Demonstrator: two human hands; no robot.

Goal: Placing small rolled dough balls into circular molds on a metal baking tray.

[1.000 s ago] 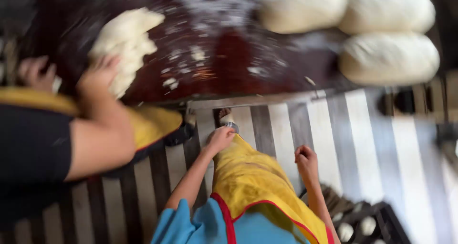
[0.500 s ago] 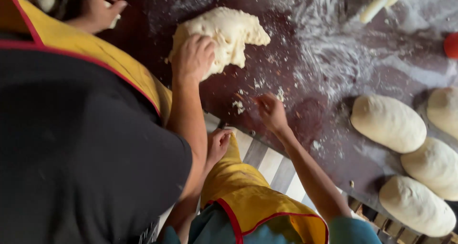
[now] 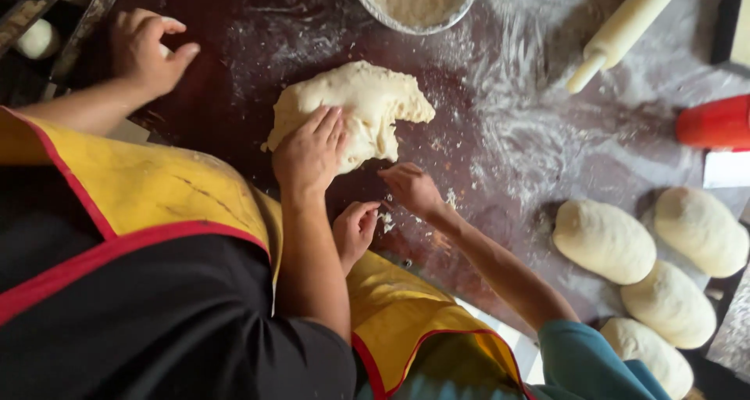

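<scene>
A flattened lump of pale dough (image 3: pixel 367 107) lies on the dark, floured table (image 3: pixel 500 142). My right hand (image 3: pixel 311 151) lies flat on its near left edge, fingers stretched out and pressing. My left hand (image 3: pixel 141 50) is at the far left of the table with its fingers curled, and a small white bit of dough shows between finger and thumb. Another person in a blue sleeve and yellow apron has two small hands close by. One small hand (image 3: pixel 410 187) touches the table just right of the dough. The other small hand (image 3: pixel 355 228) is beside my right forearm.
A metal bowl of flour (image 3: pixel 414 1) stands at the far edge. A wooden rolling pin (image 3: pixel 625 26) lies at the upper right, with a red cup (image 3: pixel 715 123) beyond it. Several shaped dough loaves (image 3: pixel 603 240) lie at the right edge.
The view has swung over the table. The other person's hands have come up from below the edge to beside the dough. My right hand stays on the dough.
</scene>
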